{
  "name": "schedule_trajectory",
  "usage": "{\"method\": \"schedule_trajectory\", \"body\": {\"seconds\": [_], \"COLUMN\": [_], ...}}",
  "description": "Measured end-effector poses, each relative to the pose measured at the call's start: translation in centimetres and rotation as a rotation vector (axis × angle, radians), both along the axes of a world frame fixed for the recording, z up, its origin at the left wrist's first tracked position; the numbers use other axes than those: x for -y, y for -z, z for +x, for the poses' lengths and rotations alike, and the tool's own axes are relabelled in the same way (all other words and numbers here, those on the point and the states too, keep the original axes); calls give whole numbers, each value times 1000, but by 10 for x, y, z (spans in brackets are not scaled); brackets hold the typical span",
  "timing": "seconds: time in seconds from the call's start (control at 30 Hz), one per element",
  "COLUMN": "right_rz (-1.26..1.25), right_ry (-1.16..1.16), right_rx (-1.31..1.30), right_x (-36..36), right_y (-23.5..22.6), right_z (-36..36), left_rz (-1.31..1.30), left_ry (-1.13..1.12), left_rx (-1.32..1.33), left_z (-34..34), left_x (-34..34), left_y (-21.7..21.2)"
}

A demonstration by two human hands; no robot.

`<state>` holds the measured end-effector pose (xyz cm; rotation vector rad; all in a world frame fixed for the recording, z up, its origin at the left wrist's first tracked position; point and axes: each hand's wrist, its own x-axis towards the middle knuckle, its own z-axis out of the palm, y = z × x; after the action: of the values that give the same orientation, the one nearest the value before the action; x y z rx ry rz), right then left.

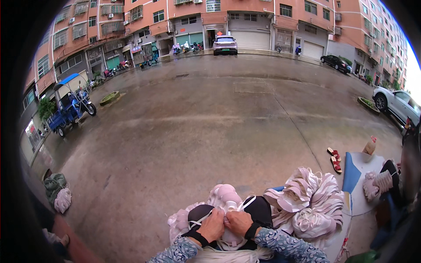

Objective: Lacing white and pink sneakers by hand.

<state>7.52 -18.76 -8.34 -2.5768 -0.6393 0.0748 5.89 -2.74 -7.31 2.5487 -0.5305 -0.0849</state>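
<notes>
In my lap lies a pale pink shoe upper, between my dark-clad knees. My left hand is closed over its middle, fingers pinched on a white lace that trails out to the left. My right hand is closed right beside it, fingertips meeting the left ones. Another white lace end loops up above the right hand. What exactly sits between the fingertips is hidden. More pale pink uppers are stacked just beyond my hands. A bundle of white laces lies across my lap, nearest me.
To my right rises a large heap of nested pale uppers. Beyond it are red sandals, a blue-and-white sheet and a bottle. Another person's dark-clothed leg shows at far right. A green bag sits at left.
</notes>
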Motion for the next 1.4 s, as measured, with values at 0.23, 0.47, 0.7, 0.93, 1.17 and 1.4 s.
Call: {"method": "schedule_trajectory", "body": {"seconds": [0.23,0.47,0.7,0.93,1.17,1.4], "right_rz": [-52,-26,-57,-66,-60,-123], "right_ry": [-23,-49,-64,-61,-62,-17], "right_rx": [-1,73,64,93,95,42], "right_x": [-2,-2,-4,-7,-7,-10], "right_y": [4,4,5,4,1,-5], "right_z": [-3,-3,-5,-8,-6,-4], "left_rz": [-164,-296,-341,-358,-410,-321], "left_ry": [135,99,15,37,-96,-59], "left_rx": [74,162,232,130,92,166], "left_z": [3,-3,-1,-3,-8,-2], "left_x": [-15,-14,-16,-20,-12,-13], "left_y": [15,13,27,26,21,25]}}
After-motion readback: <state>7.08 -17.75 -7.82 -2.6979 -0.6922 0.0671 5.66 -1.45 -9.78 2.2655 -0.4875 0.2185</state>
